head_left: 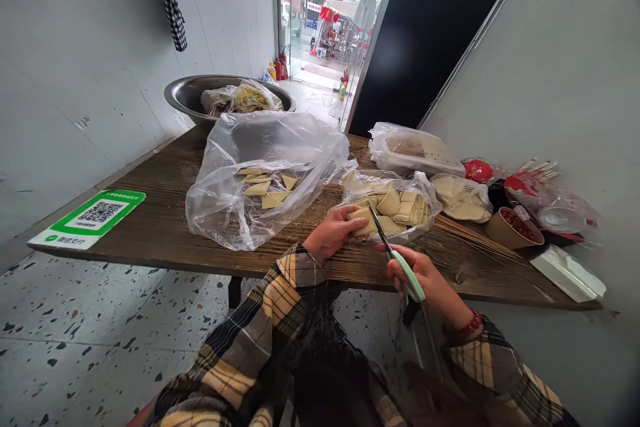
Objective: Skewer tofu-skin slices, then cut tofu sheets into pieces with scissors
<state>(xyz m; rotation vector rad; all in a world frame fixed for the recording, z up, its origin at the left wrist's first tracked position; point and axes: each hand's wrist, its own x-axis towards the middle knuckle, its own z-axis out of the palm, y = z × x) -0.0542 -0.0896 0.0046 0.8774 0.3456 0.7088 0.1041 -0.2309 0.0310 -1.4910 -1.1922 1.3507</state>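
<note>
My left hand (331, 232) is closed on a pale yellow tofu sheet (361, 220), above the table's front edge. In my right hand (420, 275) are scissors (407, 272) with light green handles, their dark blades at the right part of that sheet. Just behind the hands, an opened plastic bag holds folded tofu sheets (411, 207) in a stack. To the left, several cut tofu pieces (265, 190), some of them triangular, lie on a large clear plastic bag (220, 213).
A steel basin (177, 95) with bagged food stands at the back left. A QR code card (95, 217) lies at the left end of the wooden table (165, 180). Rightward are a wrapped tray (415, 150), another bagged stack (463, 197), wooden skewers (475, 235), a paper bowl (514, 228) and a tissue pack (569, 273).
</note>
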